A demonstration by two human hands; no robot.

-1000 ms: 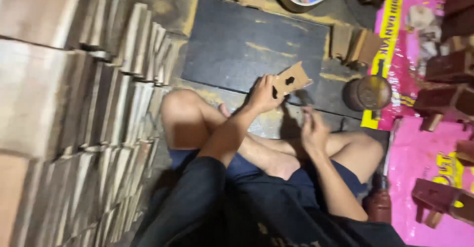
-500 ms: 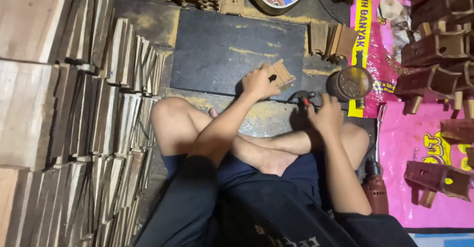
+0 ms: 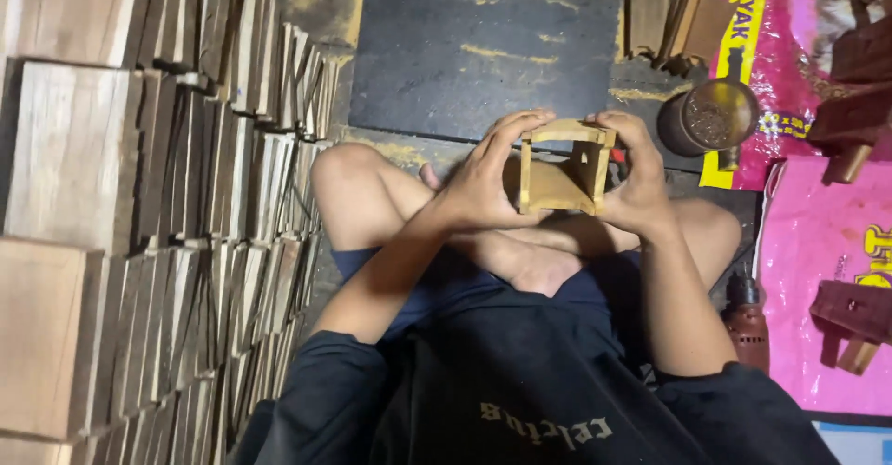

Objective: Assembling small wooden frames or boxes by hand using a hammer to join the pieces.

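Observation:
I sit cross-legged on the floor and hold a small open wooden frame (image 3: 560, 170) above my crossed legs. My left hand (image 3: 488, 177) grips its left side, fingers curled over the top edge. On the frame's right side sits my right hand (image 3: 636, 172), thumb and fingers wrapped around the upright. The frame is light wood, box-shaped, with open faces. My knees spread to either side below it.
Rows of stacked wooden boards (image 3: 167, 205) fill the left. A dark board (image 3: 483, 52) lies on the floor ahead. A round tin of small parts (image 3: 708, 117) stands at right, beside pink plastic sheeting (image 3: 818, 270) with dark wooden pieces (image 3: 850, 312). A power drill (image 3: 746, 321) lies by my right knee.
Earlier my left hand held a flat wooden piece up while my right hand worked near the floor. Now both hands have come together on the wooden frame.

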